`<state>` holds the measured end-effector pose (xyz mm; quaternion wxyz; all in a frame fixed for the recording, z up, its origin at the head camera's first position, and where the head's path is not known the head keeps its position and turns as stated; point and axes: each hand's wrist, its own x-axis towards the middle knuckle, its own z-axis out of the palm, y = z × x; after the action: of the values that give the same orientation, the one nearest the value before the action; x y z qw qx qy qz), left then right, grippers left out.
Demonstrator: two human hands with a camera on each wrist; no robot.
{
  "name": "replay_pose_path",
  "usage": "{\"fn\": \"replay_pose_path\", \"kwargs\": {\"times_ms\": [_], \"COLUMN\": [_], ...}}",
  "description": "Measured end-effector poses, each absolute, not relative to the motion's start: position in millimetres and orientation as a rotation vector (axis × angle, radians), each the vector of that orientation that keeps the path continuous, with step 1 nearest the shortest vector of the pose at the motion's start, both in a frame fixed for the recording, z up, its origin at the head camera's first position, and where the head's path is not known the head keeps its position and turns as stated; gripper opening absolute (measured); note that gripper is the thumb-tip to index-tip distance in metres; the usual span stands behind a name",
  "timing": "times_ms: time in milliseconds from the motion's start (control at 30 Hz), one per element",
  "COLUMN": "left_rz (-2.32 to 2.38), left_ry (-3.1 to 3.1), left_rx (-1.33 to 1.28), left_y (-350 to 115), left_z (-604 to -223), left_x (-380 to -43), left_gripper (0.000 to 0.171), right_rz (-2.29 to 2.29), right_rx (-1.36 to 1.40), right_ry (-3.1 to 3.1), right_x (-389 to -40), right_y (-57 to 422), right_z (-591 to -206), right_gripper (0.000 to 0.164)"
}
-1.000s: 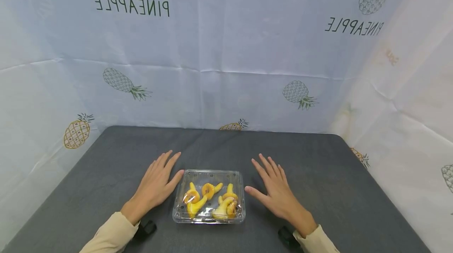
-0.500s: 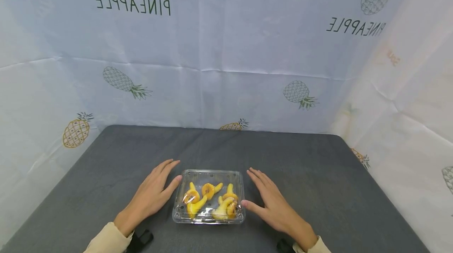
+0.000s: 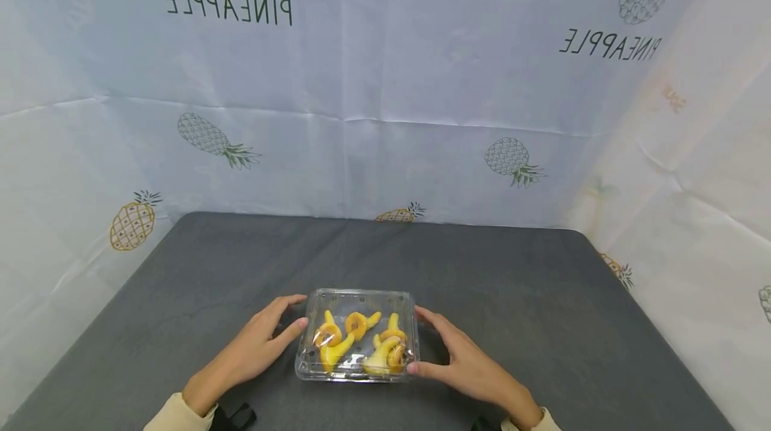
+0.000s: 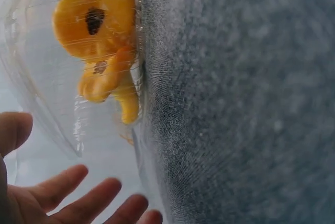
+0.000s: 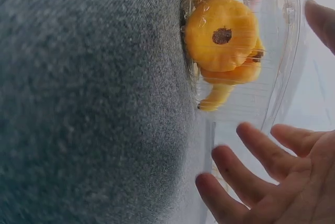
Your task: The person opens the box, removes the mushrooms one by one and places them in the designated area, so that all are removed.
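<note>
A clear plastic clamshell box (image 3: 337,298) lies on the dark table with several small yellow, long-necked gourds (image 3: 356,325) inside. Its lid is down. My left hand (image 3: 258,342) is at the box's left side, thumb and forefinger tips right at the rim; in the left wrist view its fingers (image 4: 89,203) are spread and relaxed. On the opposite side is my right hand (image 3: 466,361), its thumb overlapping the near right corner. The right wrist view has its fingers (image 5: 246,174) spread beside the box wall, with nothing gripped. Round orange gourd ends (image 5: 222,34) show through the plastic.
A dark grey cloth covers the table (image 3: 512,270). Behind and at both sides hangs a pale curtain (image 3: 397,69) printed with pineapples. Black straps (image 3: 237,417) are on both wrists, below light sleeves (image 3: 181,414).
Both hands have come down and closer to the box from either side, their fingers less spread in the head view. The box and gourds have stayed in place.
</note>
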<state>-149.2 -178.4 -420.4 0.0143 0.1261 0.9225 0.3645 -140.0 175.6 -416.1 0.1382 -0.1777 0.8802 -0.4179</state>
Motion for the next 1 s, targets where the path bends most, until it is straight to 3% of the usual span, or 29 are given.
{"fn": "replay_pose_path", "kwargs": {"times_ms": [200,367,1000], "left_rz": [1.287,1.451,1.555], "left_ry": [2.677,2.435,1.95], "left_rx": [0.508,0.65,0.697], "left_y": [-185.9,-191.9,-206.0], "left_z": [-423.8,-425.9,-428.0], "left_x": [-150.2,-151.6,-158.3], "left_gripper": [0.033,0.024,0.034], "right_rz": [-1.237,-1.244,-1.249], "right_rx": [-0.563,-0.591,-0.522], "right_ry": [2.508,2.502,2.541], "right_x": [-140.1,-139.4,-138.6], "right_y": [176.5,176.6,174.4], "right_z": [-417.6,-417.6,-420.3], "right_gripper": [0.085,0.079,0.081]}}
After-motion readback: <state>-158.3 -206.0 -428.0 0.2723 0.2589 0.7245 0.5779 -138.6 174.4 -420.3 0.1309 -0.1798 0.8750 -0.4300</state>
